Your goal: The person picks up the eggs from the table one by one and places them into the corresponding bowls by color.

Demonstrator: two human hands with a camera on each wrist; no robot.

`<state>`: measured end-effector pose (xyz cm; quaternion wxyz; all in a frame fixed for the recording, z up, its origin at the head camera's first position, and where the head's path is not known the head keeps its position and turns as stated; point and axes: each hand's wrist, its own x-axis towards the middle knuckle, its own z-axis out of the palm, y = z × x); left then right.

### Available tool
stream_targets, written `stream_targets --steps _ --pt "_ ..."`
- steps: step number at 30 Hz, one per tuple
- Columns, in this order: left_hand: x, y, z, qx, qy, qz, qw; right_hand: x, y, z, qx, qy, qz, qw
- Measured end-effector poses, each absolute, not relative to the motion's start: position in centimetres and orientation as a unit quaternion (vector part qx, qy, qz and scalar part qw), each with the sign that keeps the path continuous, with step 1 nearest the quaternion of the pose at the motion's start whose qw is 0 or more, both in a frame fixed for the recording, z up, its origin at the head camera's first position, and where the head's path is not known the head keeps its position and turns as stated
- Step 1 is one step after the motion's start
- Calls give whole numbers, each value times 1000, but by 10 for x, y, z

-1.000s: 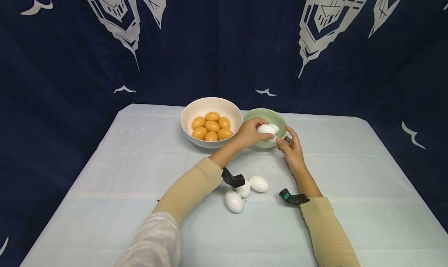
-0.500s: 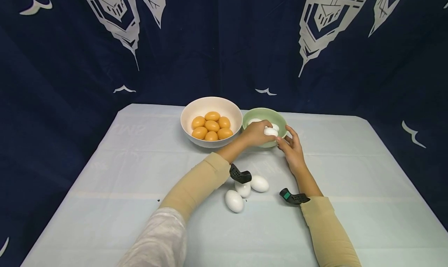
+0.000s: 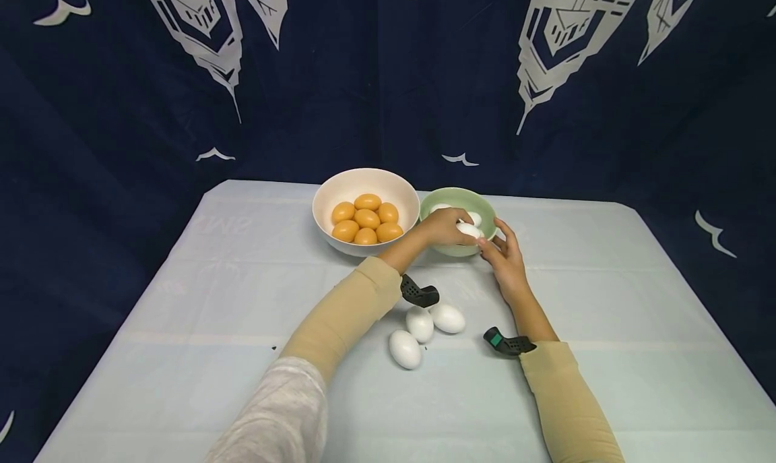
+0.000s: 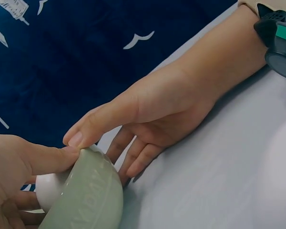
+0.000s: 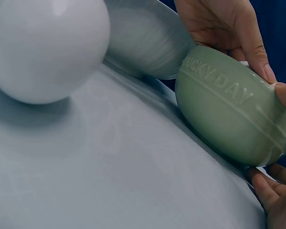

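In the head view, my left hand [image 3: 445, 227] reaches into the green bowl [image 3: 456, 197] and grips a white egg [image 3: 469, 230] near its front right. More white eggs lie inside, partly hidden by that hand. My right hand [image 3: 509, 267] holds the bowl's right side, thumb at the rim and fingers round the outer wall. The left wrist view shows the left thumb by the rim, close to the right thumb, with the egg [image 4: 50, 191] behind the bowl wall [image 4: 97, 191]. Raised lettering marks the bowl [image 5: 224, 105] in the right wrist view.
Left of the green bowl stands a larger pale bowl [image 3: 397, 188] holding several orange eggs [image 3: 367, 219]. Three white eggs [image 3: 405, 350] lie on the pale-covered table [image 3: 212, 328] between the forearms. A dark blue patterned curtain [image 3: 376, 79] hangs behind.
My left hand has moved slightly right and down with the white egg, deeper into the green bowl. My right hand keeps its place at the bowl's side.
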<state>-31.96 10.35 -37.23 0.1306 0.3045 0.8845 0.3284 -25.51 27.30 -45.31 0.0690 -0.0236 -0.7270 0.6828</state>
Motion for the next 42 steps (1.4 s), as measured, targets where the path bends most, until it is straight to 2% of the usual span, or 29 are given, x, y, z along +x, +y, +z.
stream_targets --steps 10,30,42 --pt "-323 109 -370 301 894 290 164 -254 274 -454 -24 -727 682 77" --pt "-320 119 -371 250 933 223 131 -253 274 -454 -16 -726 683 77" --pt "-319 120 -374 274 935 198 107 -254 274 -454 -17 -724 685 76"
